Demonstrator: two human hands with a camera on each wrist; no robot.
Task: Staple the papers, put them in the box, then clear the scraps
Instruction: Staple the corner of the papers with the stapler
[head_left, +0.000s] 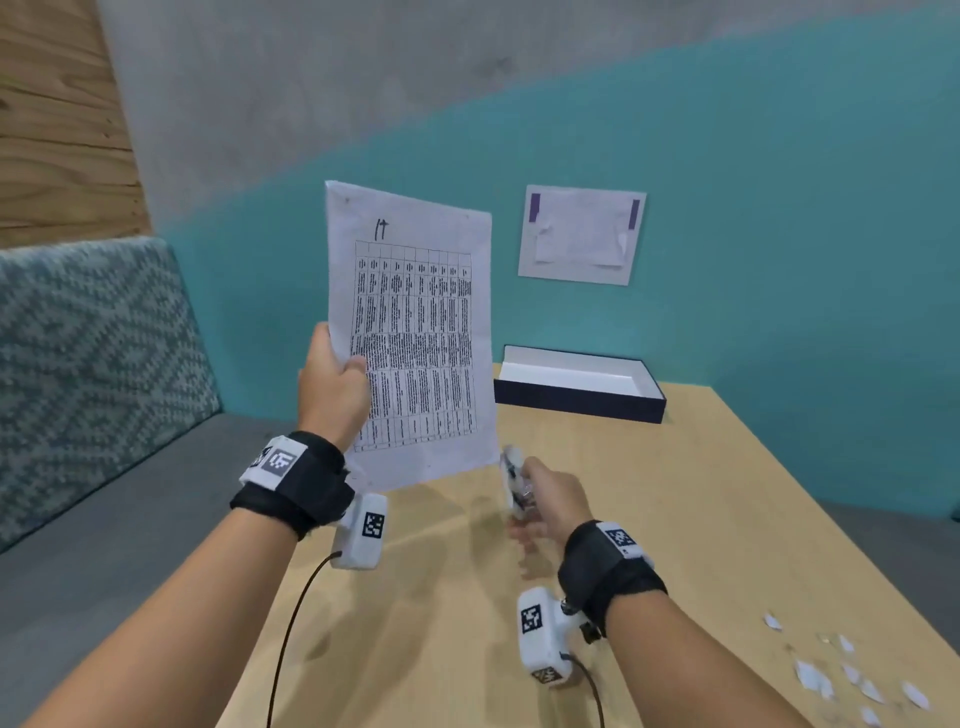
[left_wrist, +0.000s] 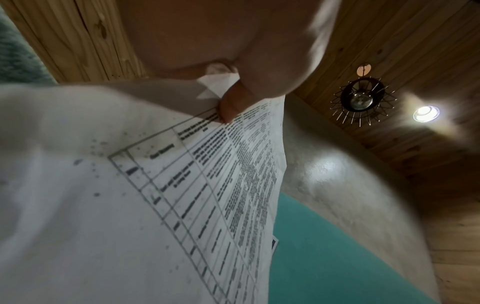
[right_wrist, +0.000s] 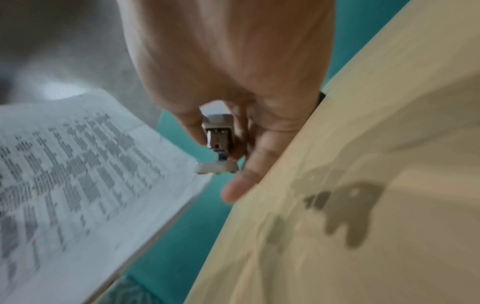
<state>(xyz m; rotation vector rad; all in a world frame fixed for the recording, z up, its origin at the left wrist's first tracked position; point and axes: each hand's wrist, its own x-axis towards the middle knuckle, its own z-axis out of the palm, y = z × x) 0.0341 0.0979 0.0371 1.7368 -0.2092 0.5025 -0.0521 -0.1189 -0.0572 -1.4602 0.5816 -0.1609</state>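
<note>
Papers (head_left: 415, 332): printed table sheets, held upright in the air above the near-left part of the bench (head_left: 701, 519), clear of its surface. Left hand (head_left: 332, 395) grips them at the left edge, thumb across the front, fingers behind. The right wrist view shows more than one sheet at the lower corner.

Stapler (head_left: 514, 483): small and pale, in the right hand (head_left: 550, 499), fingers curled round it, just beside the papers' lower right corner. In the right wrist view its mouth sits at the sheet edge; blur hides whether the corner is between the jaws.

Progress, as judged: stapling is the step in hand and I cannot tell if a staple is in. Box (head_left: 582, 382) lies open at the far edge of the bench, white inside, nothing visible in it, so boxing remains. Scraps (head_left: 841, 670) lie scattered at the near right of the bench, uncleared.

Room: bare bench lies between hands and box, so the carry looks unobstructed. The box sits close against the teal wall (head_left: 779, 234) with little room behind it. The scraps lie close to the right edge and could be swept off. A cushioned seat (head_left: 104, 364) stands at left, below the papers' side.
</note>
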